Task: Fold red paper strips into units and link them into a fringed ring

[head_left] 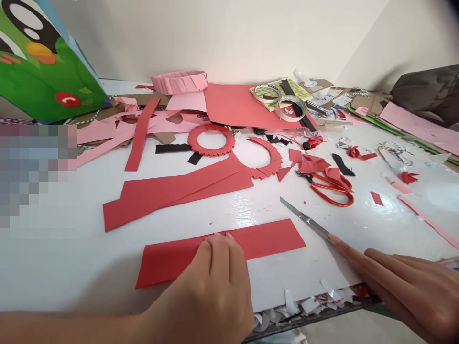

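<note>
- A white tabletop [53, 272] carries paper scraps [311, 165].
- The left hand [218, 282]'s fingertips press a red strip [276, 239]; whether its grip pinches cannot be told.
- The right hand [405, 282]'s grip holds a craft knife [310, 222].
- The strip lies near the front edge, seemingly being smoothed; the next move likely calls for steady paper.
- The knife slants just beside the strip's right end.

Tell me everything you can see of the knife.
The knife is slim and silvery, apparently metal, with a narrow blade tapering to a point. It slants over the white table, tip pointing away from the person. The right hand holds and hides its near end; whether the blade touches the table is unclear.
</note>
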A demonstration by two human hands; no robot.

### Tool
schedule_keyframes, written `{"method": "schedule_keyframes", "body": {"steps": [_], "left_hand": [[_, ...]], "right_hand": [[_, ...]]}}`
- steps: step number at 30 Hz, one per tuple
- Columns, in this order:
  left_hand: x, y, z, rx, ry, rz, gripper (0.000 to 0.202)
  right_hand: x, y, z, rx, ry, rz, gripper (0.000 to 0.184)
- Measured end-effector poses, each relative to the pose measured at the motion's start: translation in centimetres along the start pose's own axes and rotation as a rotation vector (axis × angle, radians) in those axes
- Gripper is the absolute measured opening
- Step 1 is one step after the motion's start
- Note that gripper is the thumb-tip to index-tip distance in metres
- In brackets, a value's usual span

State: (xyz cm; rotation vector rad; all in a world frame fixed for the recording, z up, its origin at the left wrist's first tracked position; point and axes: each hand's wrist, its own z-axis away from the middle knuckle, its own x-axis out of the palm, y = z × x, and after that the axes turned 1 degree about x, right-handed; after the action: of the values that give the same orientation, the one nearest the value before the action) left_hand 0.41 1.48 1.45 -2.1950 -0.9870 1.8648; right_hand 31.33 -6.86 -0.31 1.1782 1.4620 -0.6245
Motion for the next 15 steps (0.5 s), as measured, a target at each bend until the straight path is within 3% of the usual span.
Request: {"method": "schedule_keyframes", "body": {"steps": [3,4,6,7,10,13,15], "left_hand": [[-1.0,-1.8,-0.3,-0.092,0.046,0.101,0.039],[-1.5,-2.5,-0.3,-0.145,0.087,0.084,0.041],[-2.7,-4.2,-0.1,-0.258,0.056,0.000,0.045],[-3.3,-5.1,-0.1,-0.296,0.018,-0.060,0.045],[-3.7,-7.5,-0.9,-0.430,-0.359,-0.243,0.035],[-2.1,-8.5,-2.3,-0.483,-0.536,-0.059,0.027],[-0.7,-8.3,-3.0,-0.437,-0.543,0.011,0.031]], "right_hand": [[-0.1,0.2,-0.1,-0.041,-0.080,-0.031,0.087],[-0.1,0.2,-0.1,-0.032,-0.083,-0.047,0.086],[0.0,0.3,0.1,-0.013,-0.075,-0.076,0.087],[0.0,0.3,0.1,-0.009,-0.068,-0.084,0.088],[0.0,0.2,0.0,-0.020,-0.043,-0.075,0.090],[-0.1,-0.1,-0.3,-0.038,-0.015,-0.073,0.090],[-0.1,-0.1,-0.4,-0.033,-0.005,-0.079,0.091]]}}
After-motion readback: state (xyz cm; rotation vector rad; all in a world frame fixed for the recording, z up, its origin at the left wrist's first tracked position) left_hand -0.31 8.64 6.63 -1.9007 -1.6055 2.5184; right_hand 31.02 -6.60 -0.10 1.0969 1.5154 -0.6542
